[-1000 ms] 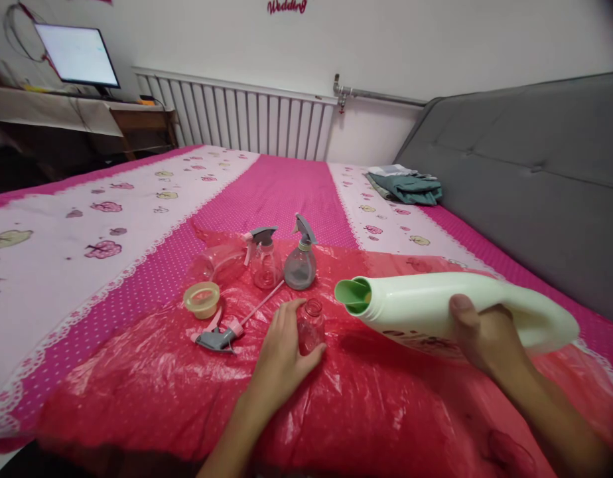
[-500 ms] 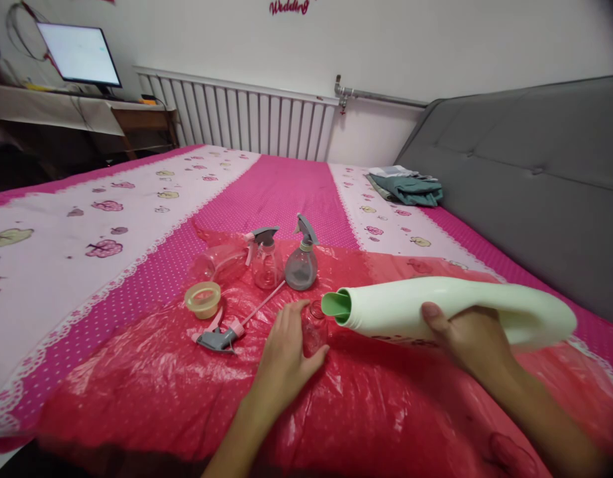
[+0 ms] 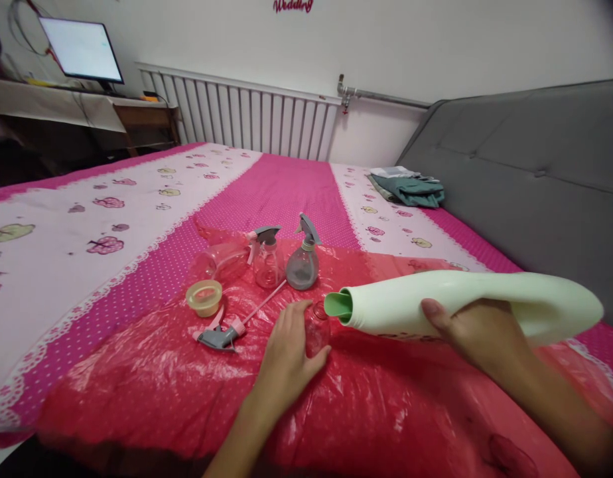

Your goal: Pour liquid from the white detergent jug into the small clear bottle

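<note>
My left hand (image 3: pixel 286 348) is wrapped round a small clear open bottle (image 3: pixel 318 326) standing on the red plastic sheet (image 3: pixel 152 392). My right hand (image 3: pixel 473 332) grips a large pale green jug (image 3: pixel 466 302), held on its side with its green spout (image 3: pixel 337 305) right beside the small bottle's mouth. A loose grey and pink spray head with its tube (image 3: pixel 221 335) lies to the left of my left hand. A yellowish cap (image 3: pixel 204 297) sits beyond it.
Two small spray bottles (image 3: pixel 302 255) stand behind the open one, and a clear pink bottle (image 3: pixel 221 261) lies on its side. Folded teal clothes (image 3: pixel 410 188) rest near the grey headboard (image 3: pixel 535 179). A radiator (image 3: pixel 237 119) and a monitor (image 3: pixel 82 50) are at the back.
The jug moved left and lower, bringing its spout from above and right of the small bottle to right beside its mouth. My left hand stayed on the bottle.
</note>
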`<state>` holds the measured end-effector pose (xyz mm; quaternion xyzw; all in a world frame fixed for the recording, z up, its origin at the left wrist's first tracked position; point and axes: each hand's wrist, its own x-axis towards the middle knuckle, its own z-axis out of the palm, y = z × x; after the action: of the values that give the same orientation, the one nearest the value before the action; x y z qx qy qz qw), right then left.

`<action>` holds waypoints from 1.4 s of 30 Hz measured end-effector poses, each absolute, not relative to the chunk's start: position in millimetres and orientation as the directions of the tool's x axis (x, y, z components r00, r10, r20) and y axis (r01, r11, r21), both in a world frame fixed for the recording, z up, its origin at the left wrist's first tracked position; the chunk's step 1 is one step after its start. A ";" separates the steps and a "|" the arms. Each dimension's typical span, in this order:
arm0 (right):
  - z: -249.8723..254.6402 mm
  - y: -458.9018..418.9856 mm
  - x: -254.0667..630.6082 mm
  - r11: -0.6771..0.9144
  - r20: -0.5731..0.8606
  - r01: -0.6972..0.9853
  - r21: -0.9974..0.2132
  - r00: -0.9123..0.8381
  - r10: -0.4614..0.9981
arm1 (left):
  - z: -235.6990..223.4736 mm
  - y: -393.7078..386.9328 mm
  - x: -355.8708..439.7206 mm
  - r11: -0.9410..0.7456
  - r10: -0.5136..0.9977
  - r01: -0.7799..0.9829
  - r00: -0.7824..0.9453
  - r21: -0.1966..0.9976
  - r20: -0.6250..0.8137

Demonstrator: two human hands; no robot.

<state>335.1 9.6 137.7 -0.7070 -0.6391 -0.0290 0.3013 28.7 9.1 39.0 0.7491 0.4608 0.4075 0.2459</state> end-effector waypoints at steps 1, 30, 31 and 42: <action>139.1 9.8 334.7 0.001 0.422 0.920 -0.392 0.178 0.889 | 38.8 9.1 28.8 -0.455 0.890 0.492 0.246 0.742 0.383; 157.7 12.9 333.0 -0.010 0.386 0.986 -0.166 0.074 0.919 | 36.2 9.7 28.8 -0.485 0.874 0.508 0.253 0.712 0.415; 157.5 13.3 333.4 -0.008 0.391 0.987 -0.160 0.071 0.918 | 36.5 9.6 28.8 -0.484 0.875 0.510 0.254 0.712 0.413; 174.6 11.8 322.0 -0.043 0.274 0.989 -0.145 0.081 0.958 | 37.2 10.1 29.1 -0.481 0.877 0.506 0.251 0.716 0.411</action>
<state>322.0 11.8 174.6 -0.7202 -0.6759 -0.0509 0.1481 29.1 10.1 37.2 0.7577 0.4562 0.4076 0.2271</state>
